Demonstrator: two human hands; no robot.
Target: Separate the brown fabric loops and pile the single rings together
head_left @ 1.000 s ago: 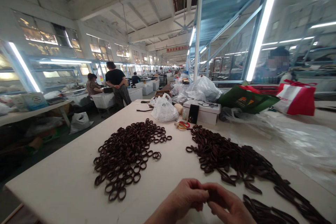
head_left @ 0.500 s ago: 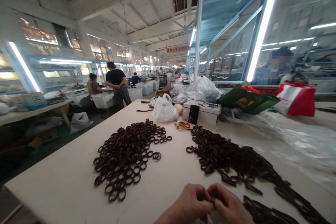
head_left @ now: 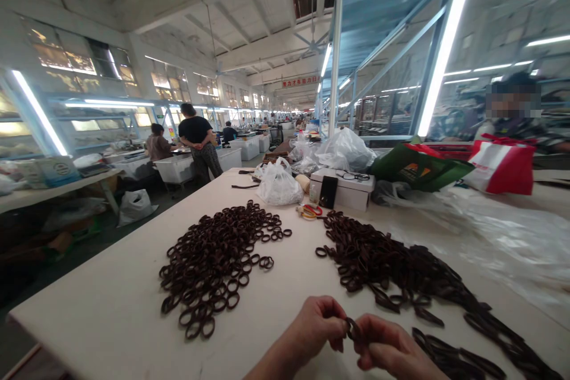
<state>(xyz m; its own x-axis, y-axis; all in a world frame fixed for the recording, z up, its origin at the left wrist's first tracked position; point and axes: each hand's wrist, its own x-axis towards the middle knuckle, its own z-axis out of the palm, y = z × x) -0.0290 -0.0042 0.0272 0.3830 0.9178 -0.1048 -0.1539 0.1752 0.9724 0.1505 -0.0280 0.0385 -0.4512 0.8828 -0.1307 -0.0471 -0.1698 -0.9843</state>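
Observation:
Between my two hands, just above the near edge of the table (head_left: 111,303), is a small dark brown loop (head_left: 352,329). My left hand (head_left: 318,325) pinches its left side with thumb and fingertips. On the other side, my right hand (head_left: 387,344) has its fingers closed on the same loop. A heap of round dark brown loops (head_left: 218,255) lies to the left of my hands. Beyond and right of them spreads a pile of flatter brown loops (head_left: 396,261), with longer flattened loops (head_left: 458,356) beside my right hand.
Red-and-yellow-handled scissors (head_left: 308,211), a phone (head_left: 328,192), a white box (head_left: 356,190) and a plastic bag (head_left: 279,184) stand at the back. Green (head_left: 418,169) and red-white bags (head_left: 503,166) sit right. A person (head_left: 196,136) stands in the aisle; another (head_left: 512,113) is behind the bags.
My hands have moved slightly apart and up, and the small loop now shows between them. The person at the right has shifted further right.

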